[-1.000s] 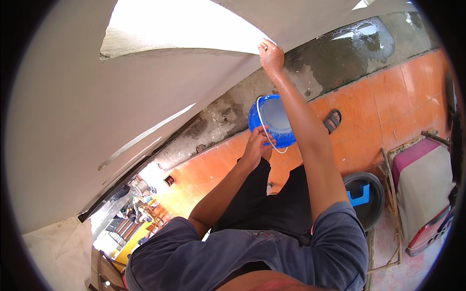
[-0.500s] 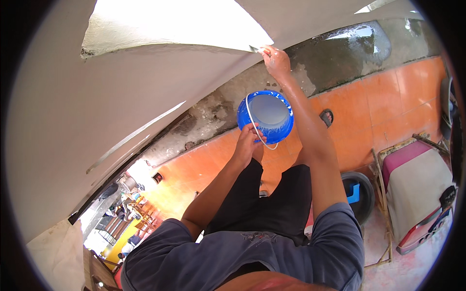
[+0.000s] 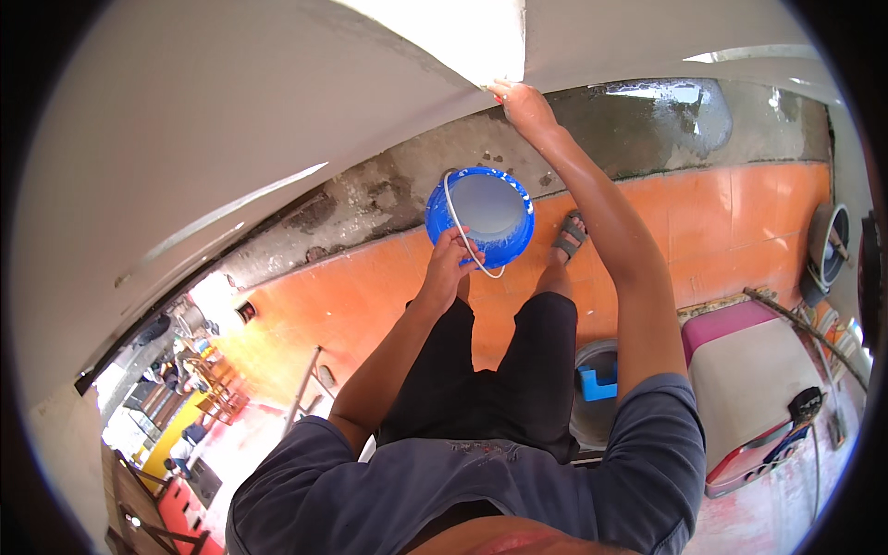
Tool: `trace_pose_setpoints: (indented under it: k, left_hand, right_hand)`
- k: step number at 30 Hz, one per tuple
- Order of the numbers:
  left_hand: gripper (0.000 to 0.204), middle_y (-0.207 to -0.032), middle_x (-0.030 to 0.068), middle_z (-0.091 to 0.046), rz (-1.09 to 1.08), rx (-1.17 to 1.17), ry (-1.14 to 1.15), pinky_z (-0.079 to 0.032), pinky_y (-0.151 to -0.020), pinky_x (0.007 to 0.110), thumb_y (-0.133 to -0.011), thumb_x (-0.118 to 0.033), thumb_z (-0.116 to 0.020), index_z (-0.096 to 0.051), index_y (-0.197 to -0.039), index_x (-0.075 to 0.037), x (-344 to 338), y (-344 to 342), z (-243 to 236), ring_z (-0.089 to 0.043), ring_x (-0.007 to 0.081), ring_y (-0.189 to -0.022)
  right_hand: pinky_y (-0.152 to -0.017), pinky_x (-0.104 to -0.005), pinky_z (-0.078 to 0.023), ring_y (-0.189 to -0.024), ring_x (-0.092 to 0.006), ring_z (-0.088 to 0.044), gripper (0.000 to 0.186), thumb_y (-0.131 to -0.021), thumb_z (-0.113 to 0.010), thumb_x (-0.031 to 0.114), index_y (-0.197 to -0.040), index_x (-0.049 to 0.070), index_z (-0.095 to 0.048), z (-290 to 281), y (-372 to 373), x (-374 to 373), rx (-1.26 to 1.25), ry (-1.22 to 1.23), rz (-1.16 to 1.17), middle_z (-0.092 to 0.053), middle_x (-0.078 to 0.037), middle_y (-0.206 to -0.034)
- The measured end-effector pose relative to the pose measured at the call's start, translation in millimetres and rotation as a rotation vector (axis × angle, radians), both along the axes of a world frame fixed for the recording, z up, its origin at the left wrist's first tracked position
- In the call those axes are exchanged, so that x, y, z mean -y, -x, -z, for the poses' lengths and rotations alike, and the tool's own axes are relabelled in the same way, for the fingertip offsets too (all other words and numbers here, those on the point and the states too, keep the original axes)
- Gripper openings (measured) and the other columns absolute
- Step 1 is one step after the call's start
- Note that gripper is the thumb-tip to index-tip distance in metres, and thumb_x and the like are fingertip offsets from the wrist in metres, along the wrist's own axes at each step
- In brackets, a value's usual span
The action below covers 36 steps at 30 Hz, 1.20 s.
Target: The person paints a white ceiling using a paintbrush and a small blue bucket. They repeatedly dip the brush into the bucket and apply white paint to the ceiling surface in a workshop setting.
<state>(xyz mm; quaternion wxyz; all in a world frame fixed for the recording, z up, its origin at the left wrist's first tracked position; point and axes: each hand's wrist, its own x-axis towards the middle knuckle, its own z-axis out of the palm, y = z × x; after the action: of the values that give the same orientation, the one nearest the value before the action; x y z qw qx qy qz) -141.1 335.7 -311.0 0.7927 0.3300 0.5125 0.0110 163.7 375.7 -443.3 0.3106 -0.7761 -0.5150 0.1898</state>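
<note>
My left hand [image 3: 450, 261] grips the rim of a small blue bucket [image 3: 481, 215] with a white wire handle; pale liquid fills it. It is held out in front of my body, above the orange floor. My right hand [image 3: 524, 104] is raised to the white wall [image 3: 277, 120], closed around a small tool whose tip shows at the fingers, pressed where a brighter white patch [image 3: 462, 32] meets the wall. What the tool is cannot be told.
Below the wall runs a rough grey cement strip [image 3: 370, 199], then orange tiles [image 3: 351, 305]. A sandalled foot [image 3: 569, 236] stands near the strip. A grey bucket with a blue scoop [image 3: 597, 384] sits below, a pink-and-white box [image 3: 768, 388] at right, metal stands [image 3: 310, 393] at left.
The view has shifted right. My right hand has slid along the wall edge to the corner of the bright patch, and the blue bucket has dropped a little lower in my left hand.
</note>
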Motion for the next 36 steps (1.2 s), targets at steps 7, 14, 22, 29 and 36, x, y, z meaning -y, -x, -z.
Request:
trace_pose_setpoints:
  k: [7, 14, 22, 29, 36]
  left_hand:
    - [0.038, -0.105, 0.0105, -0.054, -0.297, 0.062, -0.024, -0.049, -0.098, 0.046, -0.096, -0.013, -0.044, -0.04, -0.131, -0.001, 52.2, 7.6, 4.6, -0.058, 0.0247, -0.1]
    - [0.035, -0.102, 0.0093, -0.054, -0.478, -0.004, 0.037, -0.049, -0.098, 0.047, -0.098, -0.014, -0.044, -0.041, -0.13, -0.003, 91.4, 9.5, -2.2, -0.057, 0.0241, -0.1]
    - [0.038, -0.105, 0.0103, -0.053, -0.489, 0.026, 0.059, -0.049, -0.098, 0.047, -0.097, -0.014, -0.043, -0.04, -0.133, -0.002, 101.4, 38.4, -0.2, -0.057, 0.0252, -0.101]
    - [0.036, -0.104, 0.0104, -0.053, -0.463, 0.012, 0.05, -0.05, -0.097, 0.046, -0.097, -0.013, -0.043, -0.041, -0.132, -0.002, 101.5, 57.2, -3.3, -0.058, 0.0249, -0.1]
    - [0.033, -0.102, 0.0094, -0.054, -0.501, -0.024, 0.002, -0.051, -0.094, 0.045, -0.099, -0.012, -0.042, -0.042, -0.131, -0.003, 93.1, 73.5, -5.7, -0.057, 0.0239, -0.098]
  right_hand:
    - [-0.079, -0.0415, -0.053, -0.085, -0.0366, -0.068, 0.019, -0.089, -0.06, 0.008, -0.104, 0.003, -0.072, -39.0, -14.1, 12.1, -0.085, 0.187, -0.1, -0.069, -0.022, -0.091]
    - [-0.077, -0.0426, -0.054, -0.084, -0.0381, -0.068, 0.019, -0.086, -0.058, 0.004, -0.099, 0.001, -0.073, -35.2, -18.2, -35.9, 0.074, 0.138, -0.064, -0.069, -0.023, -0.089]
    - [-0.079, -0.0417, -0.054, -0.088, -0.0364, -0.068, 0.024, -0.087, -0.058, 0.003, -0.108, 0.004, -0.071, 4.9, -16.8, -47.5, 0.204, -0.139, 0.019, -0.069, -0.019, -0.1]
    - [-0.077, -0.0427, -0.053, -0.088, -0.0363, -0.067, 0.021, -0.085, -0.058, 0.003, -0.104, 0.004, -0.069, -7.5, -5.4, 12.1, 0.133, 0.009, -0.11, -0.069, -0.018, -0.098]
    - [-0.078, -0.0428, -0.053, -0.088, -0.0363, -0.068, 0.023, -0.086, -0.061, 0.003, -0.107, 0.003, -0.069, -34.5, -7.4, -12.7, 0.154, -0.043, -0.057, -0.069, -0.018, -0.099]
